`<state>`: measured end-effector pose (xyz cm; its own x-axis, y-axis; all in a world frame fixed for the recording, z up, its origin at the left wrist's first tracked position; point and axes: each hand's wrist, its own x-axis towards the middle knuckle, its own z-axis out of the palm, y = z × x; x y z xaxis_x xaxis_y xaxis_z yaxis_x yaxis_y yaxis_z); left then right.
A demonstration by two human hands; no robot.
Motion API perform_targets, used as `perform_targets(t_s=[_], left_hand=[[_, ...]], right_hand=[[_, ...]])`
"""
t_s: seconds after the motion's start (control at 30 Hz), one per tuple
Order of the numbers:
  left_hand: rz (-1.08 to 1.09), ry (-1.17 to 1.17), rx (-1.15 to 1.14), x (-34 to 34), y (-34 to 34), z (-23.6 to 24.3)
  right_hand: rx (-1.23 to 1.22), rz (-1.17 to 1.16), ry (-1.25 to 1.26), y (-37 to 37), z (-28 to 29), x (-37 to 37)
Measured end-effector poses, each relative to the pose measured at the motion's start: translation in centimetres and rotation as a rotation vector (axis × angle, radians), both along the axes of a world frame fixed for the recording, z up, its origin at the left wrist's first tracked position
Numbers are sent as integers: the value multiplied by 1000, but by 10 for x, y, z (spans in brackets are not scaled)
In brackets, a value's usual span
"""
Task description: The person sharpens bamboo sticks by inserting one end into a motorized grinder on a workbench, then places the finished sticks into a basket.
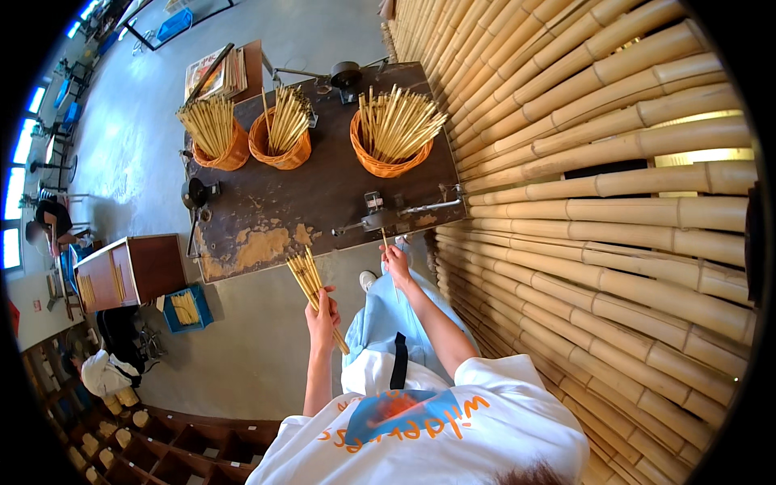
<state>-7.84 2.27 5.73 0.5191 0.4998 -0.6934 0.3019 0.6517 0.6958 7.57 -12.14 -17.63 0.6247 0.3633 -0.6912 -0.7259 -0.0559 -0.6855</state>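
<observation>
My left hand [323, 311] grips a bundle of thin bamboo sticks [305, 271] below the front edge of a worn dark table [267, 202]. My right hand [394, 263] pinches one thin stick [385, 236], whose upper end reaches a metal device [377, 217] with a bar on the table's near edge; whether the tip is inside it is too small to tell. On the table's far part stand three wicker baskets [378, 162] full of similar sticks, two at left and one at right.
A bamboo-pole wall [582, 210] lines the right side. At left are a wooden cabinet [137, 271], a blue crate of sticks [186, 311], a person [52, 222] and, lower, wooden cubbies [170, 444]. Stacked papers [218, 73] lie beyond the table, near a second clamp-like device [346, 74].
</observation>
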Motion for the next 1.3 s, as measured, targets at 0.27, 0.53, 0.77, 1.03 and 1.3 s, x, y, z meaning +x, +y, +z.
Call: perform_targets(t_s=[0.27,0.53,0.77,1.03,1.3], left_hand=[[-74,-72,19,38,-7,15],[-64,-119,44,57,-11,36],[-129,-177,14,74,-18,41],[-100,-198,72,64,-23,49],[-104,-186,101,63,-26,51]], right_hand=[[-39,72,-11,-21,37,-7],[-48,-263,-1038,41,256,129],[-307,-156,-1155,84,186,245],[-409,-123,-1145,94,154,275],[-722,179,-1078,68,161,262]])
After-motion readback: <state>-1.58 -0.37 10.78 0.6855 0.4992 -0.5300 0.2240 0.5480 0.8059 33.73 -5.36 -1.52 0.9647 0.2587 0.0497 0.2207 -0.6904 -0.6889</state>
